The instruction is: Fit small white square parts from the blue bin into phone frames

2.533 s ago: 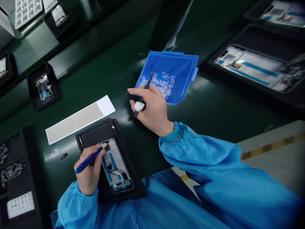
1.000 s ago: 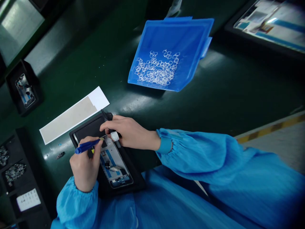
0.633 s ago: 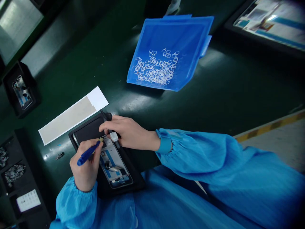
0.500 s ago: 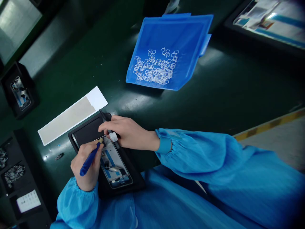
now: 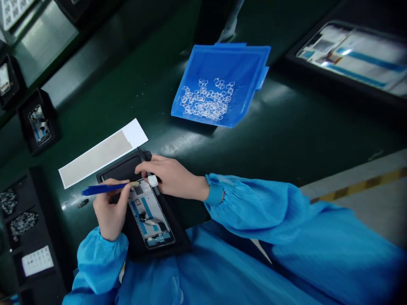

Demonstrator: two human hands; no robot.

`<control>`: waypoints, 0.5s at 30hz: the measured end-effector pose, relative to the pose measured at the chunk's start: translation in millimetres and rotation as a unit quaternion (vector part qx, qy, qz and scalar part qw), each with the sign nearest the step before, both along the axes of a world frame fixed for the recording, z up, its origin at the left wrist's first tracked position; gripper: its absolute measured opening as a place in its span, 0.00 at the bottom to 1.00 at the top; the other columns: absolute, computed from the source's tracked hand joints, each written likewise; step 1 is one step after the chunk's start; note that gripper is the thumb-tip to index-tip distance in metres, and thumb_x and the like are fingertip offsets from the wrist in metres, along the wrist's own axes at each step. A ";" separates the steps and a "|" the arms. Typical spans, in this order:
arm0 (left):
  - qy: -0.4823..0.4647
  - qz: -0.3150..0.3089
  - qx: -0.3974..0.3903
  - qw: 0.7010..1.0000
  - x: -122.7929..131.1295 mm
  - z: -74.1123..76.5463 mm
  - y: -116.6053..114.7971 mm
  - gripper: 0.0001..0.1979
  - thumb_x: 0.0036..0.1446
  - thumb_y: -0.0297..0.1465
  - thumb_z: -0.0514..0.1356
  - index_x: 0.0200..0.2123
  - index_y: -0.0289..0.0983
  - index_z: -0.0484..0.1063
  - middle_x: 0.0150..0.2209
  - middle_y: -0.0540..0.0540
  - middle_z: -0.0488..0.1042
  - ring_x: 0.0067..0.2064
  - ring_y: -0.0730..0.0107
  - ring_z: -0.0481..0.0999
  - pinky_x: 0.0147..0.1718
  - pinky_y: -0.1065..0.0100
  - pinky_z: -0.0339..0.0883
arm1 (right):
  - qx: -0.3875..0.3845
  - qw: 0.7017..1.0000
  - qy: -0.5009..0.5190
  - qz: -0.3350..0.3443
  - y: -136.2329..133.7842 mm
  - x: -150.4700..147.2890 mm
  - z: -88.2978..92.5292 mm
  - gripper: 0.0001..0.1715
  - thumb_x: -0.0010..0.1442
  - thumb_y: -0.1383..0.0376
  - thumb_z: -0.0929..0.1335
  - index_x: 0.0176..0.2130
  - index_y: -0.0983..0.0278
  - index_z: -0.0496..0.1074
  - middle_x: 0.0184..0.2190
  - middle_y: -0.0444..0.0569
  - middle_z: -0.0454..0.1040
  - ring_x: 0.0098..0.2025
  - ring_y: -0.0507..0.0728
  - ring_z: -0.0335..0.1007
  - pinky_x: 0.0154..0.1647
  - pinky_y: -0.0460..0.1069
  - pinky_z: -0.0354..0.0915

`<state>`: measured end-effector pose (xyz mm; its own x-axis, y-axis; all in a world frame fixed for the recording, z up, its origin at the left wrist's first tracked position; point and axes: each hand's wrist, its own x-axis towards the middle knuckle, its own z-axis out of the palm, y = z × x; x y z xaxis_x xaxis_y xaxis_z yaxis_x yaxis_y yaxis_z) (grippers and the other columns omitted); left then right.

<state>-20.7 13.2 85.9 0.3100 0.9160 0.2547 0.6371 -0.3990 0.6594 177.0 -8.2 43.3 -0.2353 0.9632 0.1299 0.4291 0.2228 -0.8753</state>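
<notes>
Blue-handled tool [image 5: 103,189] sits snug in the L hand [image 5: 110,210], fingers [image 5: 122,191] closed round the shaft, pale tip low at the top edge of the phone frame [image 5: 149,216] (actual contact hard to tell). R hand [image 5: 168,178] pinches black tweezers [image 5: 146,169] at a white wrap [image 5: 153,181], tips pointing far, nothing visibly held in them. Both hands stay close together, which keeps the work steady. Frame lies in a black tray [image 5: 117,167] on the green surface [image 5: 254,135]; farther off, a paper-backed beige strip [image 5: 95,154] and a blue bag [image 5: 251,63] of white gaskets [image 5: 205,101].
</notes>
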 end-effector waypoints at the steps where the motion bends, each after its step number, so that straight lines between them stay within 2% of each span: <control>1: -0.061 0.030 -0.004 0.998 -2.0 0.4 0.0 0.09 0.58 0.28 0.64 0.41 0.39 0.67 0.35 0.49 0.79 0.36 0.66 0.82 0.35 0.67 0.76 | 0.001 1.000 -0.001 -0.001 -0.1 -0.5 -0.6 0.27 0.52 0.84 0.67 0.48 0.62 0.69 0.37 0.46 0.75 0.41 0.59 0.66 0.35 0.48 0.60; 3: -0.165 0.060 0.038 0.984 -7.0 4.1 0.4 0.09 0.59 0.26 0.61 0.42 0.40 0.65 0.32 0.52 0.75 0.35 0.67 0.81 0.38 0.62 0.77 | 0.006 1.000 0.002 -0.001 -0.6 -0.9 -1.8 0.26 0.53 0.83 0.67 0.48 0.62 0.69 0.36 0.46 0.75 0.41 0.59 0.67 0.34 0.48 0.60; 5: -0.167 0.047 0.095 0.980 -13.6 8.7 -0.6 0.05 0.60 0.25 0.57 0.38 0.40 0.66 0.30 0.53 0.71 0.33 0.70 0.77 0.39 0.62 0.75 | 0.022 0.999 0.023 -0.008 -1.8 -0.1 -1.9 0.22 0.58 0.81 0.66 0.47 0.62 0.70 0.36 0.46 0.76 0.41 0.58 0.68 0.35 0.49 0.61; 6: -0.121 0.026 0.111 0.986 -17.3 10.0 -2.1 0.04 0.60 0.24 0.56 0.35 0.40 0.67 0.30 0.52 0.69 0.33 0.71 0.75 0.39 0.64 0.74 | 0.034 0.998 0.049 -0.014 -2.8 0.7 -1.2 0.19 0.61 0.79 0.65 0.48 0.62 0.70 0.37 0.47 0.77 0.41 0.58 0.69 0.37 0.49 0.63; 8: 0.029 -0.033 0.114 0.992 -24.1 8.3 -7.1 0.06 0.60 0.24 0.56 0.34 0.39 0.71 0.31 0.51 0.69 0.32 0.72 0.73 0.34 0.69 0.70 | 0.050 0.991 0.121 -0.035 -6.0 2.5 1.6 0.15 0.67 0.74 0.62 0.50 0.62 0.70 0.36 0.47 0.77 0.40 0.57 0.72 0.40 0.51 0.65; 11: 0.212 -0.112 0.125 0.963 -29.0 -2.9 -16.0 0.13 0.60 0.25 0.57 0.46 0.41 0.76 0.32 0.50 0.69 0.29 0.74 0.72 0.27 0.72 0.66 | 0.050 0.974 0.196 -0.098 -12.7 3.7 6.1 0.15 0.72 0.64 0.61 0.54 0.61 0.70 0.34 0.47 0.75 0.36 0.56 0.72 0.40 0.52 0.67; 13: 0.279 -0.128 0.145 0.940 -28.4 -11.0 -19.2 0.17 0.61 0.26 0.57 0.51 0.42 0.75 0.31 0.50 0.69 0.26 0.74 0.70 0.24 0.72 0.63 | 0.033 0.968 0.205 -0.145 -16.9 2.4 6.6 0.17 0.72 0.59 0.61 0.54 0.60 0.72 0.33 0.47 0.73 0.32 0.56 0.70 0.36 0.51 0.67; 15: 0.320 -0.135 0.162 0.924 -26.7 -15.7 -19.1 0.17 0.61 0.27 0.57 0.52 0.43 0.75 0.31 0.49 0.68 0.25 0.74 0.69 0.23 0.72 0.62 | -0.004 0.961 0.221 -0.167 -19.8 0.1 4.8 0.18 0.71 0.56 0.62 0.53 0.60 0.73 0.32 0.46 0.70 0.28 0.53 0.67 0.33 0.51 0.67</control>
